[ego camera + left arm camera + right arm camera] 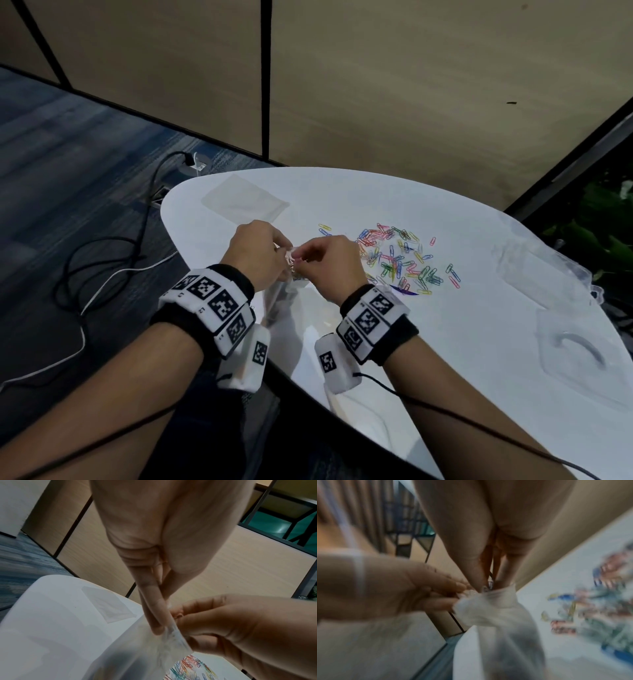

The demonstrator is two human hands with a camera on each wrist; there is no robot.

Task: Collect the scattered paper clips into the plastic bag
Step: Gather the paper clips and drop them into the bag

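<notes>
The clear floppy plastic bag is pinched at its top by left hand and right hand, hanging lengthwise, mouth up. Colourful paper clips are scattered on the white table, pointing every which way.

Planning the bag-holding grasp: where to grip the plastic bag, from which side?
Grip the plastic bag at its top rim, one hand per side: left hand from the left, right hand from the right. It hangs limp, so only the rim gives purchase.

A clear plastic bag is hanging upright above the white table's near edge, its crumpled top bunched together, while colourful paper clips are lying scattered in a loose pile just right of it.
</notes>
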